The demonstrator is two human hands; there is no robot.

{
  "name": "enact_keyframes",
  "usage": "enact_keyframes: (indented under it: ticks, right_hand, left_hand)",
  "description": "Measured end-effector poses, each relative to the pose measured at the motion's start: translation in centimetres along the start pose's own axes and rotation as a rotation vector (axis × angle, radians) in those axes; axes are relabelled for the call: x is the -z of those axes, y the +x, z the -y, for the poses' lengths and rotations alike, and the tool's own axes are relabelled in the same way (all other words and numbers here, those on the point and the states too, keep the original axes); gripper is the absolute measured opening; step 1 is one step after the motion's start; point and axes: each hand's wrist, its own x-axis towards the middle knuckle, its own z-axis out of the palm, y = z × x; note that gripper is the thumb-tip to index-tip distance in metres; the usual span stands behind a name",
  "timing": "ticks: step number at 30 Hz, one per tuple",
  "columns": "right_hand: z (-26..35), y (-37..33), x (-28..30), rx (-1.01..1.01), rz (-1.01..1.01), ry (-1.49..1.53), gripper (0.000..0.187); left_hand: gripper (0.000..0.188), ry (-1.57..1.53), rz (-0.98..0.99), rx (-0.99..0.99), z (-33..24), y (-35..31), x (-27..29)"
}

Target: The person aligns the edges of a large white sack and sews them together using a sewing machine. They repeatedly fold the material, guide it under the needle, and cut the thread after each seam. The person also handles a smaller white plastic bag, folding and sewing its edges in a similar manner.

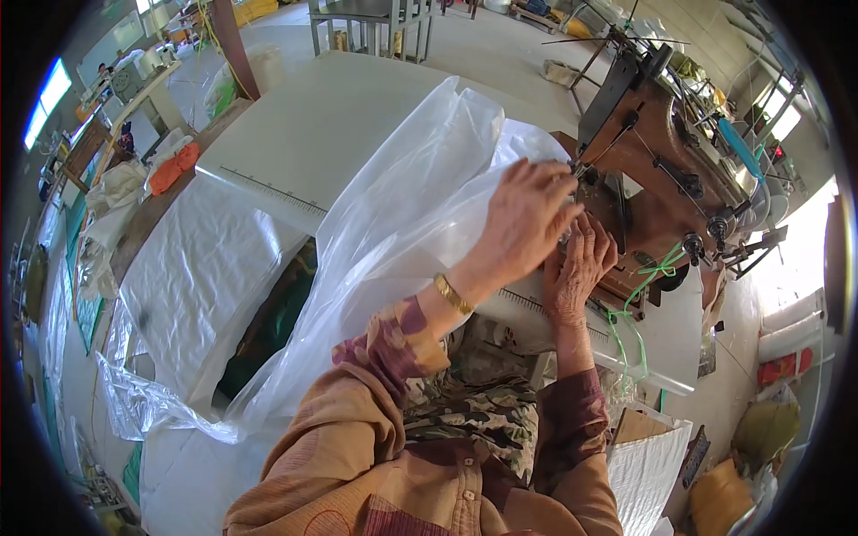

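My left hand point(525, 213), with a gold bracelet point(453, 293) at its wrist, reaches to the needle side of a brown sewing machine point(661, 152). Its fingers are bent and stand apart from the thumb, with nothing visible in them. Just below, my right hand point(581, 272) has its fingers closed in beside the machine's base; what they grip, if anything, is hidden. Under my left wrist runs a clear plastic sheet point(384, 214), bunched over the white table point(331, 107) and hanging off its near edge toward the left.
Green string point(639, 308) hangs from the sewing machine. Another silvery-white sheet point(201, 277) lies at the left, near an orange cloth point(174, 168). A metal stand point(371, 22) is beyond the table. A white woven sack point(645, 464) stands beside me, and bundles point(769, 424) lie at the right.
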Motion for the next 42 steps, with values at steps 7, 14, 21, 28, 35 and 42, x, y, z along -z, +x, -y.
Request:
enact_keyframes:
  ticks: [7, 14, 21, 28, 35, 42]
  right_hand:
    - [-0.1, 0.2, 0.2, 0.026, -0.027, 0.026, 0.042]
    - [0.0, 0.4, 0.9, -0.009, -0.012, 0.100, 0.043]
    - [0.3, 0.8, 1.2, 0.008, -0.029, 0.100, 0.044]
    - [0.2, 0.7, 1.1, 0.000, -0.048, 0.118, 0.047]
    - [0.1, 0.7, 1.4, 0.045, -0.053, 0.142, 0.046]
    - [0.3, 0.8, 1.9, 0.042, -0.019, 0.164, 0.042]
  left_hand:
    - [0.053, 0.267, 0.176, -0.015, -0.8, -3.2, -0.7]
    - [0.053, 0.335, 0.210, -0.132, 1.4, -3.2, -0.8]
    - [0.048, 0.240, 0.302, -0.112, 2.0, -2.1, 0.2]
    - [0.040, 0.325, 0.285, -0.253, 1.0, -0.9, 0.7]
    - [0.026, 0.261, 0.294, -0.330, 3.0, -0.5, 0.3]
    - [0.024, 0.177, 0.336, -0.338, 4.2, 0.5, 0.9]
